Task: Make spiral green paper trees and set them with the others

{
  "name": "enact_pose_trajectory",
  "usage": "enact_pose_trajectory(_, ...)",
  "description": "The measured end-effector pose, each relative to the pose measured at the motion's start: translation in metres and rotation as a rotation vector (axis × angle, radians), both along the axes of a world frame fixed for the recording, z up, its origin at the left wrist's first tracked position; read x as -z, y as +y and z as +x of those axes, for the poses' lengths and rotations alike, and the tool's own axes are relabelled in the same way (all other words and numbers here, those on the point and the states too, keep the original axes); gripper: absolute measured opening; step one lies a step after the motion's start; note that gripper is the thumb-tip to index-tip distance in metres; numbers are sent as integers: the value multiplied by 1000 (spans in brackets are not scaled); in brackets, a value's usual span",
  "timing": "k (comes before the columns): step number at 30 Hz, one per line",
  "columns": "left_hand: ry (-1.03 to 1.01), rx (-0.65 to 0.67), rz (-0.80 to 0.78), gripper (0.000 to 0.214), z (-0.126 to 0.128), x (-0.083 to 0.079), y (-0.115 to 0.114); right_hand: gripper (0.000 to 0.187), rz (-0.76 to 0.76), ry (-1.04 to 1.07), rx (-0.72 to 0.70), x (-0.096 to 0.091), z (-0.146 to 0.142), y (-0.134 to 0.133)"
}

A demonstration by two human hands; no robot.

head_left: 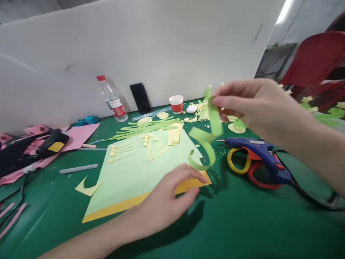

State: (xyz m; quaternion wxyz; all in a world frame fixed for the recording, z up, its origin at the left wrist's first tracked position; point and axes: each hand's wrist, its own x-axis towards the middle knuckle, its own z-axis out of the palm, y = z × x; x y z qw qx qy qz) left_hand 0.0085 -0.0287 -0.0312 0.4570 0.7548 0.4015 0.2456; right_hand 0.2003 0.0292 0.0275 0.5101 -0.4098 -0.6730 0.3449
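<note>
A curled green strip was pinched by the right hand; the left hand was held open, empty, beneath it.

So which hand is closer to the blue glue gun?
Right. The right hand is above the glue gun, pinching a green strip; the left hand rests farther left on the paper sheet.
</note>
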Motion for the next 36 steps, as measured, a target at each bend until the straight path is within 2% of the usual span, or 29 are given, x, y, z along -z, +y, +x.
enact_pose_trajectory(3, -239, -295, 167, 18, -6, 2, 4, 7, 20, -101, -177, 4, -12, -11)
enact_pose_trajectory(5, -434, -370, 243, 23, -9, -1, 7, 6, 46, -157, -259, 8, -20, -19)
enact_pose_trajectory(7, -545, -357, 186, 23, -10, -8, 8, 7, 78, -209, -305, 10, -25, -24)
enact_pose_trajectory(10, -589, -308, -26, 23, -7, -18, 10, 10, 108, -258, -305, 12, -27, -26)
enact_pose_trajectory(12, -601, -275, -99, 28, -6, -20, 11, 11, 124, -264, -301, 13, -26, -25)
enact_pose_trajectory(19, -423, -233, -129, 14, -13, -11, 12, 12, 143, -271, -393, 15, -24, -19)
enact_pose_trajectory(25, -466, -193, -186, 10, -14, -11, 10, 10, 107, -235, -438, 16, -23, -15)
enact_pose_trajectory(29, -463, -212, -190, 9, -11, -13, 11, 9, 62, -209, -443, 17, -21, -11)
enact_pose_trajectory(36, -531, -187, -395, 27, -5, -16, 10, 16, 48, -185, -521, 21, -21, -10)
